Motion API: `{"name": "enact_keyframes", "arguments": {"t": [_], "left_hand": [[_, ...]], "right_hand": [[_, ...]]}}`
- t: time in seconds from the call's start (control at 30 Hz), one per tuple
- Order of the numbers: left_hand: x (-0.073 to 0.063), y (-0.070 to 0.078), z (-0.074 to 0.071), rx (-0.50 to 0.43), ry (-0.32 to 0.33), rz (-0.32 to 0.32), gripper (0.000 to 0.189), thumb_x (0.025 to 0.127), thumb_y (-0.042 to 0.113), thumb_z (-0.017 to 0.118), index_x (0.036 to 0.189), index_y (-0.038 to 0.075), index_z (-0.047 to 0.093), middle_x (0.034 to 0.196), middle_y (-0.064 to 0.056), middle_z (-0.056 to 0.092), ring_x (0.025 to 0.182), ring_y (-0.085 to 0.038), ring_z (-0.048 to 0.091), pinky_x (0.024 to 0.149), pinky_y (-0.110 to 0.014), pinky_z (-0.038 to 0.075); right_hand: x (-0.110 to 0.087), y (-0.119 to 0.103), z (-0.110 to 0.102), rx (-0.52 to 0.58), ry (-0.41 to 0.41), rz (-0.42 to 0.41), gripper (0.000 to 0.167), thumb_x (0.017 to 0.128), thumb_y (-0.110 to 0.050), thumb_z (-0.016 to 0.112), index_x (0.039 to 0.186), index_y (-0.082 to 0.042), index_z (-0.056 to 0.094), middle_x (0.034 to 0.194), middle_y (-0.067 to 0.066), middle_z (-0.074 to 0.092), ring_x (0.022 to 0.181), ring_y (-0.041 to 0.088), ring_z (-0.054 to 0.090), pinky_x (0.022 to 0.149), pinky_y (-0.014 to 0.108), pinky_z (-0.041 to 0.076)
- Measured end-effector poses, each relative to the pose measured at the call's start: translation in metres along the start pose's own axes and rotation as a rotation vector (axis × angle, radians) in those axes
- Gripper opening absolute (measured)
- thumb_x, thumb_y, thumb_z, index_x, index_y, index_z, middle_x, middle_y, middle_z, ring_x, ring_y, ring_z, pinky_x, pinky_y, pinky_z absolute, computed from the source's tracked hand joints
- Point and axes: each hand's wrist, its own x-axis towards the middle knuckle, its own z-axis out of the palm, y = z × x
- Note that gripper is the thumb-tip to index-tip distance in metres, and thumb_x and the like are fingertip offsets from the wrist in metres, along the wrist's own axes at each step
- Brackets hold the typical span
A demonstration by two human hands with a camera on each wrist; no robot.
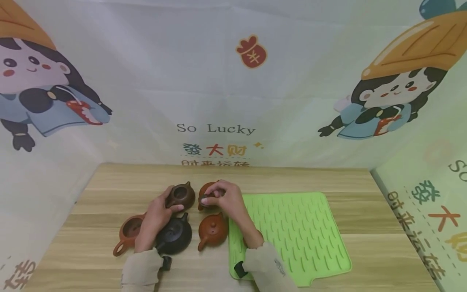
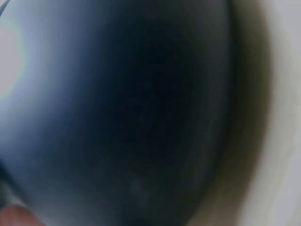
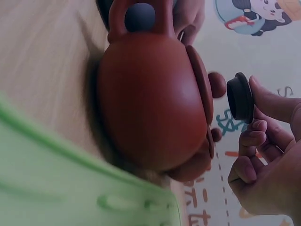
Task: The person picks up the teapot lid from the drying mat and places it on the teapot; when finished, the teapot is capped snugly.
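Observation:
My left hand grips a brown teapot by its side, thumb at the front; its top is uncovered. Between thumb and fingers my right hand pinches a small dark teapot lid, held above a reddish teapot that the hand partly covers. In front of it stands another reddish teapot with its knobbed lid on, large in the right wrist view. A black teapot sits below my left wrist; its dark, blurred surface fills most of the left wrist view.
At the far left, partly behind my left forearm, is an orange-brown teapot with an uncovered top. A green ridged mat lies to the right under my right forearm. Printed cloth hangs behind the wooden table.

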Motion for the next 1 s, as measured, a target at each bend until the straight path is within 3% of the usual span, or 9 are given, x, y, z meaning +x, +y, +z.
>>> {"name": "enact_keyframes", "arguments": {"t": [0.2, 0.3, 0.53, 0.73, 0.9, 1.0], "left_hand": [[0.013, -0.036, 0.009, 0.009, -0.022, 0.0, 0.083, 0.096, 0.034, 0.087, 0.164, 0.008, 0.048, 0.145, -0.039, 0.062, 0.133, -0.058, 0.062, 0.103, -0.068, 0.054], [0.017, -0.045, 0.012, 0.005, -0.023, 0.002, 0.084, 0.095, 0.034, 0.088, 0.164, 0.008, 0.047, 0.146, -0.038, 0.062, 0.133, -0.057, 0.063, 0.103, -0.068, 0.054], [0.022, -0.046, 0.014, -0.002, -0.026, -0.008, 0.086, 0.095, 0.034, 0.089, 0.165, 0.006, 0.046, 0.148, -0.038, 0.061, 0.134, -0.057, 0.062, 0.105, -0.069, 0.053], [0.021, -0.043, 0.013, -0.002, -0.036, -0.024, 0.087, 0.096, 0.032, 0.088, 0.166, 0.005, 0.045, 0.15, -0.038, 0.059, 0.137, -0.057, 0.06, 0.107, -0.069, 0.052], [0.02, -0.044, 0.015, 0.005, -0.02, -0.004, 0.084, 0.096, 0.03, 0.088, 0.164, 0.005, 0.047, 0.146, -0.039, 0.062, 0.133, -0.058, 0.063, 0.104, -0.069, 0.053], [0.019, -0.043, 0.017, 0.001, -0.007, 0.008, 0.083, 0.095, 0.03, 0.089, 0.163, 0.006, 0.048, 0.144, -0.039, 0.063, 0.131, -0.058, 0.063, 0.104, -0.07, 0.054]], "right_hand": [[0.008, -0.005, 0.017, 0.014, -0.026, 0.018, 0.019, 0.082, -0.004, 0.096, 0.094, 0.001, 0.083, 0.073, -0.008, 0.055, 0.07, 0.003, 0.048, 0.066, 0.018, 0.041], [0.013, -0.005, 0.022, 0.007, -0.019, 0.033, 0.019, 0.081, -0.003, 0.097, 0.094, 0.0, 0.084, 0.073, -0.009, 0.058, 0.07, 0.003, 0.05, 0.065, 0.017, 0.042], [0.024, -0.007, 0.028, -0.05, -0.019, 0.025, 0.019, 0.081, -0.005, 0.097, 0.094, -0.001, 0.084, 0.07, -0.009, 0.059, 0.066, 0.002, 0.052, 0.062, 0.017, 0.041], [0.037, -0.013, 0.038, -0.122, -0.02, 0.077, 0.018, 0.081, -0.012, 0.099, 0.091, -0.007, 0.085, 0.07, -0.01, 0.058, 0.064, 0.003, 0.052, 0.059, 0.018, 0.039], [0.047, -0.02, 0.046, -0.245, -0.055, 0.138, 0.017, 0.084, -0.021, 0.098, 0.092, -0.016, 0.085, 0.072, -0.01, 0.059, 0.064, 0.003, 0.051, 0.057, 0.02, 0.038], [0.052, -0.022, 0.052, -0.353, -0.066, 0.106, 0.014, 0.086, -0.025, 0.096, 0.091, -0.019, 0.085, 0.075, -0.011, 0.066, 0.066, 0.002, 0.051, 0.058, 0.02, 0.037]]}}
